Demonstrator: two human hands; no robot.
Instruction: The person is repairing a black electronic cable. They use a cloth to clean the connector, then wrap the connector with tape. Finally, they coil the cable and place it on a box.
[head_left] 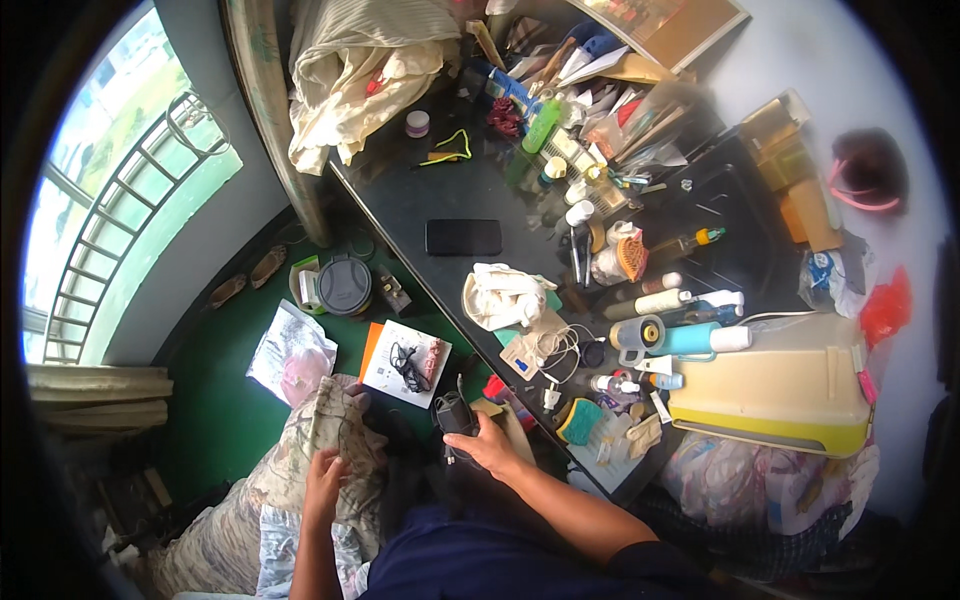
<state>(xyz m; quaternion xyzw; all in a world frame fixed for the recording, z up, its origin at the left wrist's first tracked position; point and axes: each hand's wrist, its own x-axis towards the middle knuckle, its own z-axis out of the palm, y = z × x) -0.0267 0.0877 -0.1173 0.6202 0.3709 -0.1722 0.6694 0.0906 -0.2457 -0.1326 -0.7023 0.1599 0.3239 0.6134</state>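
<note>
the right hand [492, 447] has its grip pinching a small dark device [455, 415] just off the near edge of the dark counter [460, 190]. the left hand [322, 480], grip pressed together on a patterned cloth [330, 425], sits left of the device, well apart from the counter's black phone [463, 237].

from my remote seat i see two bare forearms coming in from the near edge, the left hand [322, 478] and right hand [492, 447] ungloved, no watch or rings that i can make out. a dark navy garment covers the lap, and a dark sleeve edge shows at the right elbow.
</note>
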